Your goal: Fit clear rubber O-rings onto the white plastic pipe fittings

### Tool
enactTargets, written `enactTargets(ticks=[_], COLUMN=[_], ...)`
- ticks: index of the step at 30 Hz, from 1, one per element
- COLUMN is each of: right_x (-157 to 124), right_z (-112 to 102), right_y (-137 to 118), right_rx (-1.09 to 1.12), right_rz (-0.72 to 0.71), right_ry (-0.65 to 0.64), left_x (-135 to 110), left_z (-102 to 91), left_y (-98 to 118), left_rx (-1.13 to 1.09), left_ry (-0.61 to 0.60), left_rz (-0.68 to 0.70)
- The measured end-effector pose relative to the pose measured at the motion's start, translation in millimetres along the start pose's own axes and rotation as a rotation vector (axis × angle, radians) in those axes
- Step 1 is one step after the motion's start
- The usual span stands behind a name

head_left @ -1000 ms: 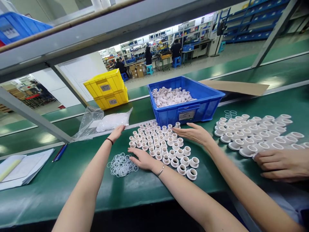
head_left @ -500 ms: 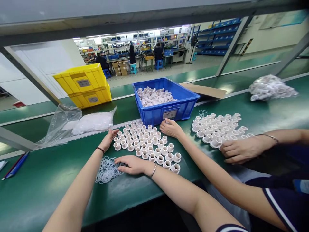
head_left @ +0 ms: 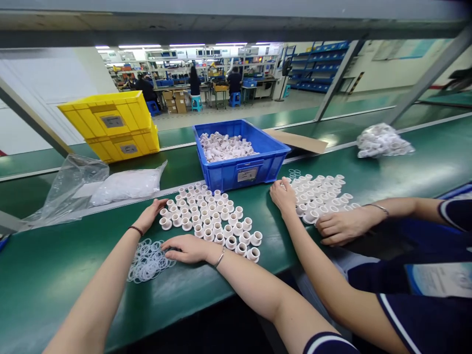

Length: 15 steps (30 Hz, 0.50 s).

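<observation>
My left hand [head_left: 149,216] lies open against the far left edge of a cluster of small white flanged fittings [head_left: 210,216] standing on the green belt. My right hand [head_left: 184,248] rests flat and open at the cluster's near left edge, its fingertips on a heap of clear rubber rings [head_left: 147,260]. Neither hand holds anything. A co-worker on my right has one hand [head_left: 283,194] at the left side of a second cluster of fittings [head_left: 324,191] and the other hand [head_left: 342,226] at its near side.
A blue crate [head_left: 236,172] of white fittings stands behind the clusters. Two stacked yellow crates [head_left: 110,123] sit far left. A clear plastic bag [head_left: 121,184] lies left of the crate. Cardboard [head_left: 298,140] and a bagged bundle of fittings [head_left: 383,140] lie at the right.
The view has swung to the right. The co-worker's nearer hand left the right edge of my cluster and moved to the second cluster. My hands have stayed at my cluster.
</observation>
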State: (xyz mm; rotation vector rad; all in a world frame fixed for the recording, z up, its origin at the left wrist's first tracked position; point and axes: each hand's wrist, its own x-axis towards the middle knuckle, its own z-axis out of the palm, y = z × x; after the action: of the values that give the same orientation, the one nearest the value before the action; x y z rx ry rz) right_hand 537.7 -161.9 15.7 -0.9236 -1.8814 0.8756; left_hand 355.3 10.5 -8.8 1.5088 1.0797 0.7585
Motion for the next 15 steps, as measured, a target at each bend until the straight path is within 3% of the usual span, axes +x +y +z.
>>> enactTargets(ticks=[4,9,15], right_x=[2,7,5], right_z=[3,7,8], right_y=[19,23,19], right_rx=[-0.194,-0.216,-0.137], right_rz=[-0.239,-0.205,-0.163], right_ry=[-0.218,-0.331,-0.291], left_x=[-23,-58,-83], left_z=[-16.6,-35.0,-44.8], left_y=[3,-7,-18], left_rx=[-0.067,-0.183,-0.477], left_ry=[-0.013,0.074,0.3], left_rz=[-0.019,-0.007,0.164])
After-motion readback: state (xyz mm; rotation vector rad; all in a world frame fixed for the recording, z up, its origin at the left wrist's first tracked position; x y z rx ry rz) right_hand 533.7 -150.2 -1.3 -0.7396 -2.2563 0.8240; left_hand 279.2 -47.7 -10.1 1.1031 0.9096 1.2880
